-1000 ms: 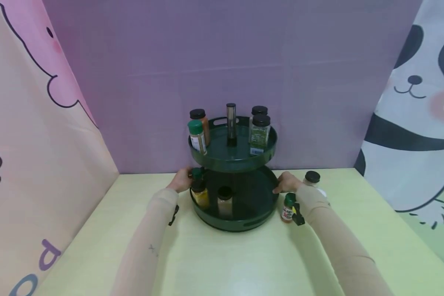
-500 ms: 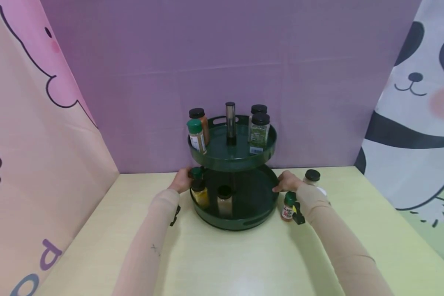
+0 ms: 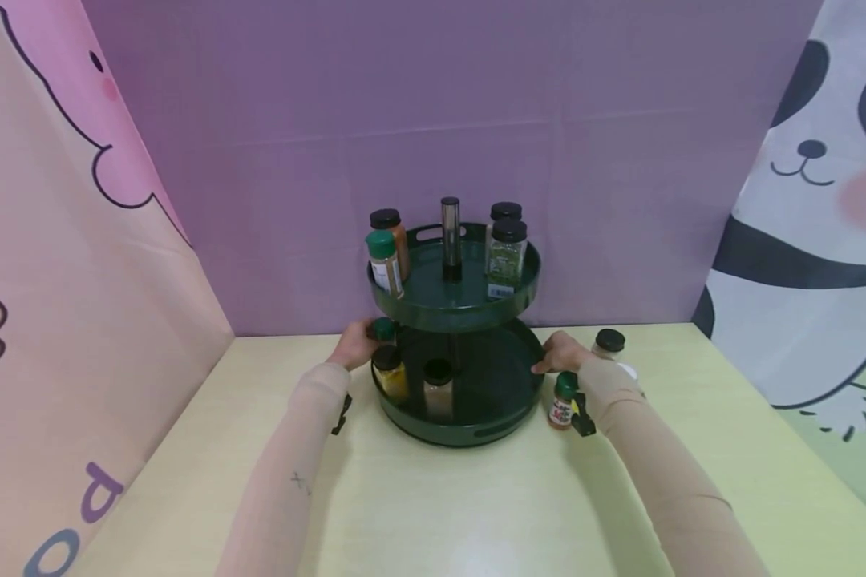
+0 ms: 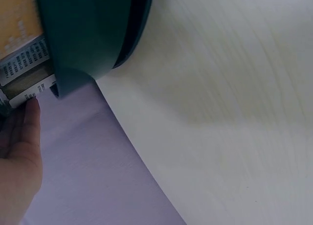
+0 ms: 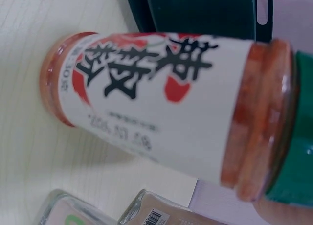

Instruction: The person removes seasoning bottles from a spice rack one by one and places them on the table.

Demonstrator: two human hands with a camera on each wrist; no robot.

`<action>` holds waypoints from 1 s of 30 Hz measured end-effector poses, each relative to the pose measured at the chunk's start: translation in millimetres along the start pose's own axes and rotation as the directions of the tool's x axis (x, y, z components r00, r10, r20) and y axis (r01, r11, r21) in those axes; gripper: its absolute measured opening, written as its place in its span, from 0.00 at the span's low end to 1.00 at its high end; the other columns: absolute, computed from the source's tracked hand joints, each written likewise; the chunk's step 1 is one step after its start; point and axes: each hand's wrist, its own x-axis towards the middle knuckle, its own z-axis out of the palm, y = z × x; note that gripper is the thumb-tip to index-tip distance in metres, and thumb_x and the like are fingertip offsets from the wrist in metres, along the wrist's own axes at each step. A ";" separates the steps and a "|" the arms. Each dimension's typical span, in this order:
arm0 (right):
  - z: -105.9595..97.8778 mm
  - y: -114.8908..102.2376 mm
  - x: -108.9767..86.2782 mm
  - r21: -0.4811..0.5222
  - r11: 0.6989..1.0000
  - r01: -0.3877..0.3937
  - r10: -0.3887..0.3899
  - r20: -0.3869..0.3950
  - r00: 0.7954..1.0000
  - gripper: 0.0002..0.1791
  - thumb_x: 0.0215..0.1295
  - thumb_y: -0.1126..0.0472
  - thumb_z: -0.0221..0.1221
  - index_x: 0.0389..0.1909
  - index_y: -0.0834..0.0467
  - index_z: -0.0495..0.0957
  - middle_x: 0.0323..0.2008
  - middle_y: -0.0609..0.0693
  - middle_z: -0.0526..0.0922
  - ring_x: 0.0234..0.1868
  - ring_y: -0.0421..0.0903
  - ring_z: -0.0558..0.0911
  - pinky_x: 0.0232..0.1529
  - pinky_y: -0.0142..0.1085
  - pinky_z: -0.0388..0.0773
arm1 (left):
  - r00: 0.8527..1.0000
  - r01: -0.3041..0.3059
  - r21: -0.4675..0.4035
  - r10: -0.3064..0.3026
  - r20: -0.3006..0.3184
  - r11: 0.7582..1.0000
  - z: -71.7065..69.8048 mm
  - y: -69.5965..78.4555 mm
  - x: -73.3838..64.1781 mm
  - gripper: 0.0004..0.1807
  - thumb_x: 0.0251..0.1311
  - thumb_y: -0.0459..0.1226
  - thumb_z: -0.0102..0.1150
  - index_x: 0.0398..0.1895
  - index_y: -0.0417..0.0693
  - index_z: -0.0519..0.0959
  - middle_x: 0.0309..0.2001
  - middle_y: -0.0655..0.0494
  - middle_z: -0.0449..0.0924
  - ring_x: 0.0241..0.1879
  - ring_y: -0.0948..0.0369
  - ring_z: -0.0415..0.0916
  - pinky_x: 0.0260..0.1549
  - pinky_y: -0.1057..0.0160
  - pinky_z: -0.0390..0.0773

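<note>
A dark green two-tier round spice rack (image 3: 491, 393) stands on the table. My left hand (image 3: 354, 346) holds a green-capped spice jar (image 3: 383, 330) at the left of the lower tier; the left wrist view shows fingers (image 4: 30, 124) against a labelled jar. Close by on that tier are a black-capped yellow spice jar (image 3: 393, 385) and a dark-topped jar (image 3: 439, 401). On the right side, my right hand (image 3: 563, 353) grips the lower tier's rim, its thumb over the edge; some fingers are hidden.
On the table beside my right wrist stand a green-capped jar of red powder (image 5: 156, 102) and a black-capped jar (image 3: 609, 343). The upper tier (image 3: 433, 276) carries several jars around a metal post (image 3: 451, 236). A purple backdrop (image 3: 303, 200) rises behind.
The green-capped jar in my left hand has shifted slightly backward, away from the yellow jar. My right hand stays at the rim.
</note>
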 end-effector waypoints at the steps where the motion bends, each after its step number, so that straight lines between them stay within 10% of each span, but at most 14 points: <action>1: 9.9 26.8 23.4 -0.009 1.000 0.005 -0.005 -0.018 1.000 0.41 0.38 0.45 0.72 0.42 0.77 0.74 0.25 0.55 0.81 0.28 0.47 0.77 0.32 0.36 0.75 | 1.000 0.008 -0.012 -0.008 -0.001 1.000 -2.3 7.8 -6.0 0.19 0.54 0.31 0.59 0.48 0.28 0.73 0.47 0.33 0.77 0.47 0.44 0.75 0.48 0.53 0.75; 8: 4.6 8.8 7.7 -0.025 0.999 -0.042 0.041 -0.050 0.998 0.45 0.34 0.43 0.73 0.45 0.75 0.74 0.36 0.61 0.82 0.37 0.51 0.78 0.45 0.43 0.76 | 0.999 -0.028 -0.092 0.026 -0.022 0.995 -6.3 7.4 -5.0 0.18 0.52 0.32 0.62 0.48 0.35 0.75 0.46 0.40 0.80 0.46 0.50 0.77 0.47 0.56 0.77; 13: 11.5 39.0 29.3 -0.039 0.999 -0.004 0.002 -0.029 1.000 0.43 0.41 0.45 0.71 0.48 0.76 0.72 0.42 0.65 0.80 0.41 0.54 0.78 0.45 0.43 0.76 | 0.999 -0.022 -0.105 0.019 -0.035 0.994 -11.1 10.4 -6.5 0.19 0.52 0.33 0.62 0.49 0.37 0.76 0.46 0.41 0.79 0.46 0.51 0.76 0.46 0.56 0.76; 23: -29.3 -91.0 -80.7 -0.013 0.999 -0.052 0.052 -0.002 0.999 0.33 0.49 0.61 0.66 0.47 0.83 0.67 0.41 0.72 0.78 0.45 0.62 0.77 0.54 0.48 0.72 | 0.997 -0.002 -0.142 -0.009 -0.077 0.990 -22.9 12.5 -10.2 0.21 0.53 0.35 0.62 0.51 0.37 0.74 0.46 0.40 0.79 0.46 0.51 0.76 0.46 0.56 0.76; 30: -16.8 -44.5 -40.8 0.009 1.000 -0.030 0.030 0.006 1.000 0.40 0.42 0.52 0.71 0.48 0.79 0.70 0.34 0.64 0.83 0.41 0.55 0.79 0.51 0.45 0.74 | 0.994 0.039 -0.150 -0.054 -0.098 0.988 -34.5 11.5 -16.0 0.26 0.54 0.38 0.60 0.56 0.37 0.70 0.49 0.40 0.76 0.49 0.49 0.73 0.50 0.53 0.74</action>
